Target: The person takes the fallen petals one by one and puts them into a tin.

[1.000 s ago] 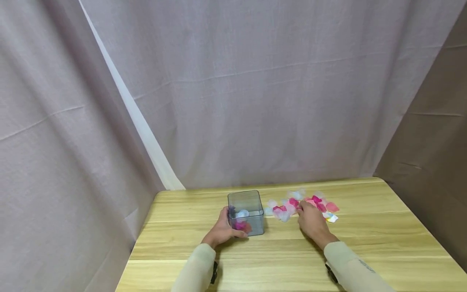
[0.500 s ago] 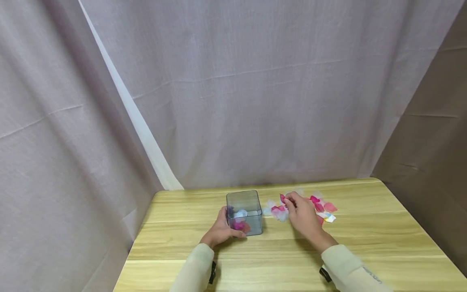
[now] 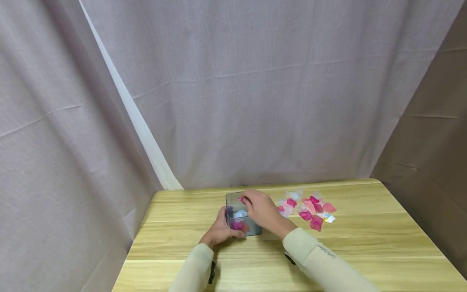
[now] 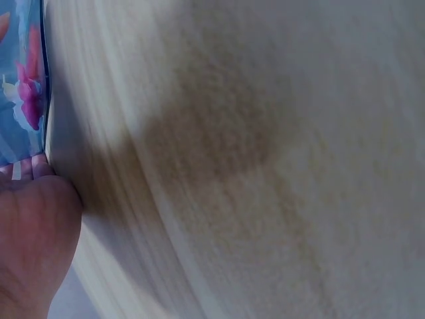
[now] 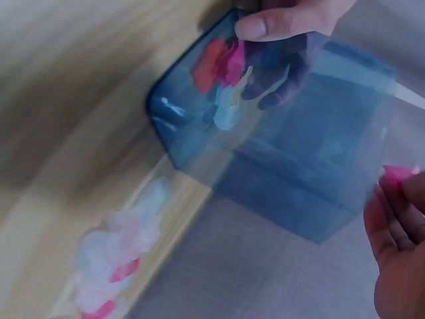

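A clear grey-blue square plastic box [image 3: 254, 225] stands on the table with its top uncovered. Inside it, toward the bottom, are pink, red and pale petals [image 5: 230, 63]. My left hand [image 3: 219, 232] grips the box by its left side, the thumb along the near wall; the right wrist view shows the fingers [image 5: 285, 83] through the plastic. My right hand [image 3: 263, 211] is over the box's opening, pinching a deep pink petal [image 5: 399, 173] between thumb and fingertips. In the left wrist view, only part of the left hand [image 4: 36, 232] and the box [image 4: 23, 136] shows.
Right of the box lies a loose spread of pink, white and pale blue petals [image 3: 308, 207]. The nearest of them is a deep pink petal [image 3: 316, 222]. Wooden tabletop [image 3: 175, 221] surrounds everything. A grey curtain [image 3: 255, 121] hangs behind the table's back edge.
My right hand has lifted a pink petal from the spread and moved left with it to above the box. The left hand and the box stay in place.
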{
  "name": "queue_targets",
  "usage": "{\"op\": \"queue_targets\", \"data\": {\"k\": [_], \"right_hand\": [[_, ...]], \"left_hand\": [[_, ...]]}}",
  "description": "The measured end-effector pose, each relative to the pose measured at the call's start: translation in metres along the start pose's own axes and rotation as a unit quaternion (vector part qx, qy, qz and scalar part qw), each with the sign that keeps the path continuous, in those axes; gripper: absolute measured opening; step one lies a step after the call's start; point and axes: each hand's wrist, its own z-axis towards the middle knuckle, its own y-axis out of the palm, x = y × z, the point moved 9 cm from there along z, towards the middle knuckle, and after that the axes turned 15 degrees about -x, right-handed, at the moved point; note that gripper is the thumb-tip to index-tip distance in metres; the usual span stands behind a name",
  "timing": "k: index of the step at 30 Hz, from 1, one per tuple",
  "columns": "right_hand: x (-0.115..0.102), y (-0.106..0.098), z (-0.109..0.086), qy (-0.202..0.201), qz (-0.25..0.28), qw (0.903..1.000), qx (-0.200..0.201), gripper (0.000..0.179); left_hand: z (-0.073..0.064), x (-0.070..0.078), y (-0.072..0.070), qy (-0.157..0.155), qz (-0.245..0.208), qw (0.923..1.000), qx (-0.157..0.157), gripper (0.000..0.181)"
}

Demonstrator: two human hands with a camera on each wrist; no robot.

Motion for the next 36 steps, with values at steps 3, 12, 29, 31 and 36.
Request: {"op": "queue_targets", "data": {"k": [3,12,29,31,36], "right_hand": [[-0.002,0.018,0.022,0.001,-0.020,0.9985,-0.050,0.013],[0.008,0.056,0.043,0.057,0.023,0.9831,-0.173,0.021],[0.015,0.063,0.043,0.087,0.023,0.9780,-0.188,0.019],[0.015,0.063,0.043,0.087,0.027,0.9776,-0.190,0.020],[0.017,0.064,0.044,0.093,0.019,0.9772,-0.190,0.024]], "left_hand": [[0.000,0.001,0.000,0.003,-0.006,1.0000,-0.002,0.114],[-0.002,0.002,-0.001,0.002,-0.001,1.0000,-0.009,0.113],[-0.002,0.003,0.001,0.006,-0.007,0.9999,-0.008,0.109],[-0.002,0.002,0.000,0.006,-0.006,0.9999,-0.007,0.109],[0.000,0.002,-0.001,0.011,-0.004,0.9999,-0.009,0.109]]}}
